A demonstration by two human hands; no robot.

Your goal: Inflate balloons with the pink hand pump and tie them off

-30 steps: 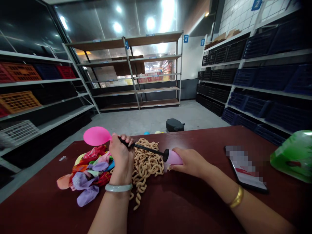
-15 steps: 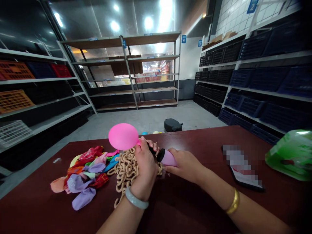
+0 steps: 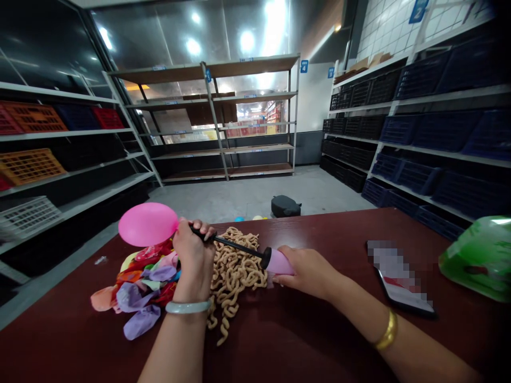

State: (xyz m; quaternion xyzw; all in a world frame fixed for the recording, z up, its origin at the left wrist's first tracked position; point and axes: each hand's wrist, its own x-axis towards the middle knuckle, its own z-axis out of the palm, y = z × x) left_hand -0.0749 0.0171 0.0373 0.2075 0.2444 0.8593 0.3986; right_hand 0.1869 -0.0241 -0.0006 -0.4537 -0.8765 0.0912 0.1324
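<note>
My left hand [image 3: 194, 252] is closed round the black front end of a hand pump and the neck of a pink balloon [image 3: 147, 224], which is partly blown up and points left. My right hand [image 3: 309, 270] grips the pump's pink barrel [image 3: 278, 261]. The thin black rod [image 3: 238, 246] between the two hands is drawn out. Under the pump lies a heap of tan braided cord [image 3: 233, 274] on the dark red table [image 3: 303, 340]. Several limp balloons [image 3: 139, 284] in mixed colours lie left of my left wrist.
A phone [image 3: 401, 284] lies on the table to the right, and a green plastic bag [image 3: 477, 258] sits at the right edge. Metal shelves with crates line both sides. A dark bag [image 3: 285, 205] and small balloons [image 3: 249, 217] lie on the floor beyond the table.
The pump went from drawn out to pushed in, and now is drawn out again: my left hand has moved back left. The pink balloon is larger than a second ago.
</note>
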